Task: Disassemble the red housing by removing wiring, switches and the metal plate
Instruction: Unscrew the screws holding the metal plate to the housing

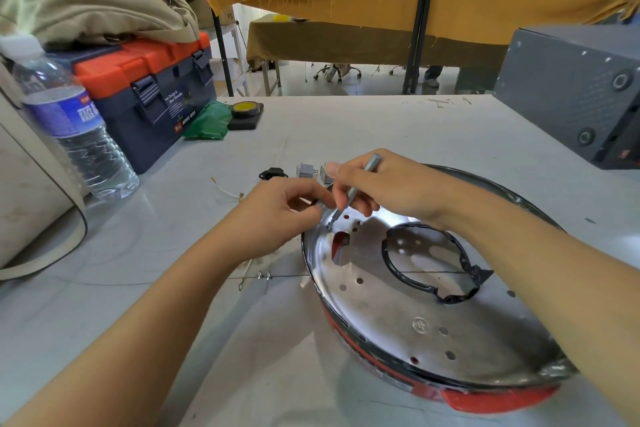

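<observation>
The red housing (498, 399) is laid on the bench (381, 128), its round top covered by a shiny metal plate (398, 308) that is pierced with small holes and a large black-rimmed opening. Two grey switches (306, 170) and a small black part (272, 173) are set loose on the bench just beyond the plate, well clear of the housing. Thin white wiring (225, 191) with metal terminals is strewn on the bench to the left of the housing.

The right hand (388, 184) holds a thin grey screwdriver (356, 185) with its tip on the shiny metal plate (398, 298) in the red housing (491, 399), while the left hand (280, 215) pinches at the plate's edge beside it.
</observation>
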